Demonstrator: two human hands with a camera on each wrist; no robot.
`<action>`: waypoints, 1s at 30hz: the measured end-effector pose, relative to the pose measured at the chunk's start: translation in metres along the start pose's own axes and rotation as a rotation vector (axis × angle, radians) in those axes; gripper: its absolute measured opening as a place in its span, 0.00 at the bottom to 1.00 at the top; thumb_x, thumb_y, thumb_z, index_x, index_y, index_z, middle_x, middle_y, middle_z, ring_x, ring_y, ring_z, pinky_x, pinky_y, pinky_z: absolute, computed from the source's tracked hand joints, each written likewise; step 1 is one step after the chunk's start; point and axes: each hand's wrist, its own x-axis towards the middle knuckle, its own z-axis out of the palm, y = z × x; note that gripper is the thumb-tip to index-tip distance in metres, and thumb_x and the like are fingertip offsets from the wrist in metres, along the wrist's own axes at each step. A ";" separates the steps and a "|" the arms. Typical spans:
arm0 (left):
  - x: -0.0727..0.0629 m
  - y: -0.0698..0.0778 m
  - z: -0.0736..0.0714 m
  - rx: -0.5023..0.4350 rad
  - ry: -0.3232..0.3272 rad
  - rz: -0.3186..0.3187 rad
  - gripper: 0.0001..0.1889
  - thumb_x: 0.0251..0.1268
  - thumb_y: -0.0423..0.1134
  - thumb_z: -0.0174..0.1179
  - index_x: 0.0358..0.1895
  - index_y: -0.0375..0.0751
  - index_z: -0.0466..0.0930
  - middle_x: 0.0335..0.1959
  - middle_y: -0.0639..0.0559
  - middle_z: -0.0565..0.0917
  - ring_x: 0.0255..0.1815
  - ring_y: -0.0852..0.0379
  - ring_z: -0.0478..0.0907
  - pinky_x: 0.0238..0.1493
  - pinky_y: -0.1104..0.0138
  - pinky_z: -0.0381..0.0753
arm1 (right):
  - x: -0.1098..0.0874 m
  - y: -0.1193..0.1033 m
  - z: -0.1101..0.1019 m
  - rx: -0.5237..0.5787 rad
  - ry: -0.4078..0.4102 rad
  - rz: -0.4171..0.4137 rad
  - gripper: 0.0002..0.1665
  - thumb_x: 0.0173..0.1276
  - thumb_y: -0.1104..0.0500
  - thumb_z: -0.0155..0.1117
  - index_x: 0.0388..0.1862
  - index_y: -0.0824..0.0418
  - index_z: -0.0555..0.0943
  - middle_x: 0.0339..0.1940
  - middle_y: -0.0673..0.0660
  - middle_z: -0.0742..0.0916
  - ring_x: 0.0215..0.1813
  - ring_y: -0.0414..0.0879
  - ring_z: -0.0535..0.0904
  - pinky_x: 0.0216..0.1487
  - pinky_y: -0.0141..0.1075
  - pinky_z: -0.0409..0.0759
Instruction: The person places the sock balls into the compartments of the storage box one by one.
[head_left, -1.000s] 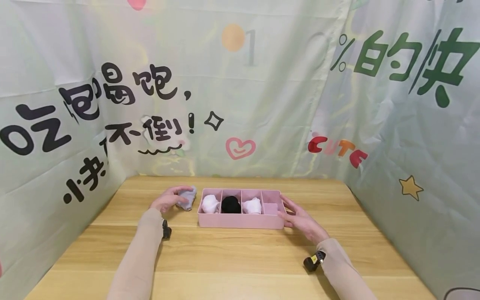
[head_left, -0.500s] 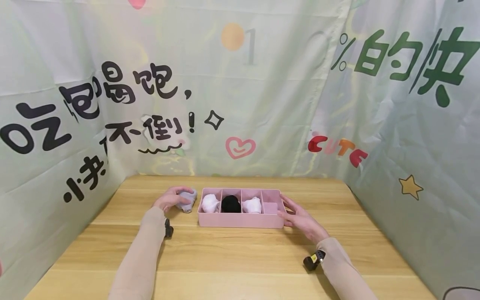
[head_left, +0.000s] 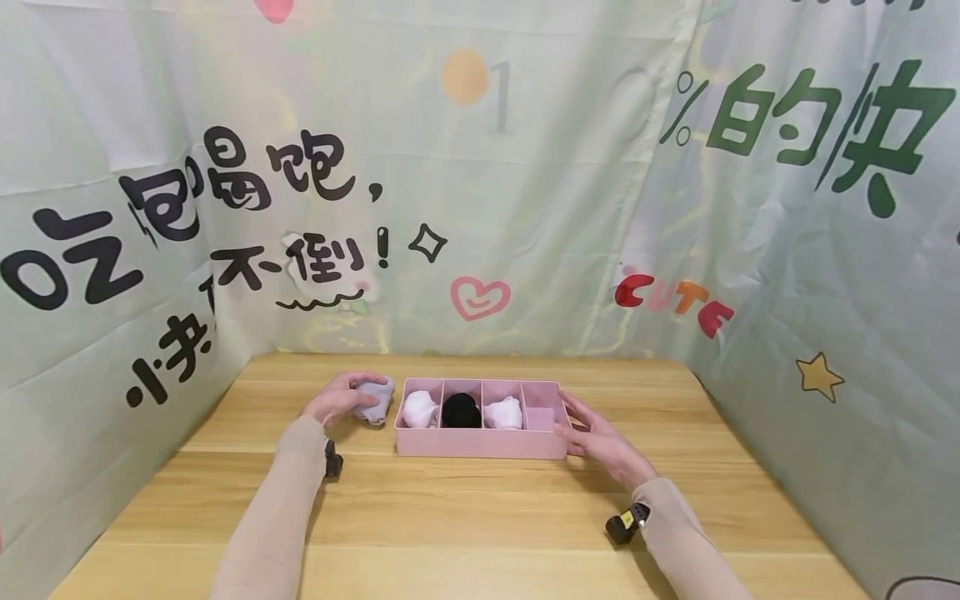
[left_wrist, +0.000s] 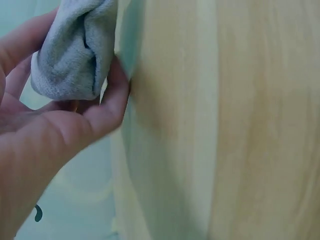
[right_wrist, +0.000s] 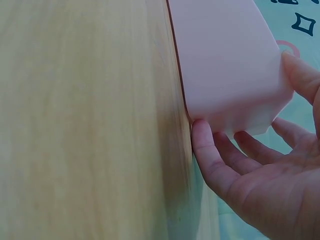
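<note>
A grey rolled sock (head_left: 374, 402) is held in my left hand (head_left: 339, 400), left of the box and close over the table. In the left wrist view, the fingers and thumb curl round the soft folded sock (left_wrist: 75, 55). The pink divided box (head_left: 480, 443) stands on the table, its right end gripped by my right hand (head_left: 604, 443). Fingertips press on the end wall of the box (right_wrist: 230, 60) in the right wrist view. A white bundle (head_left: 420, 409), a black bundle (head_left: 461, 411) and another white bundle (head_left: 503, 412) sit in its compartments. The rightmost compartment (head_left: 541, 417) shows its bare inside.
The wooden table (head_left: 465, 517) reaches back to printed fabric curtains (head_left: 525, 200) on the left, rear and right. A small black camera is worn on each wrist.
The grey sock has dropped slightly and turned a little in my left hand. My right hand and the box have stayed in place.
</note>
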 end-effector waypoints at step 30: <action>-0.015 0.021 -0.001 -0.116 0.064 0.189 0.31 0.59 0.33 0.68 0.67 0.34 0.71 0.58 0.34 0.73 0.47 0.54 0.77 0.47 0.68 0.82 | 0.002 0.005 -0.001 0.033 -0.014 -0.011 0.47 0.73 0.57 0.61 0.81 0.49 0.47 0.81 0.65 0.50 0.77 0.65 0.56 0.61 0.44 0.78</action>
